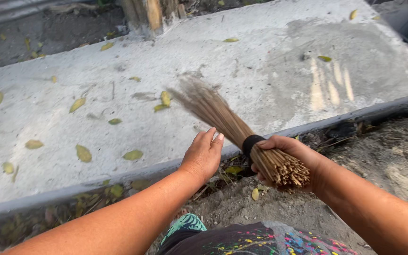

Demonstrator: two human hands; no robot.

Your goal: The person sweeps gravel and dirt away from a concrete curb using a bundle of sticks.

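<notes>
My right hand (293, 158) grips the bound end of a stick broom (223, 118) just behind its black band (251, 143). The broom's thin brown bristles reach up and left onto a grey concrete slab (260, 71), and their tips are blurred. My left hand (204, 153) rests flat beside the bristles, fingers together, touching the bundle near the band; it holds nothing. Yellow-green leaves (165, 99) lie on the slab close to the broom's tips.
Several more fallen leaves (83, 153) are scattered over the slab's left half. A tree trunk (149, 14) stands at the slab's far edge. Bare dirt (393, 160) lies at the right, below the slab's raised front edge (119, 177). My patterned clothing (242, 241) shows at the bottom.
</notes>
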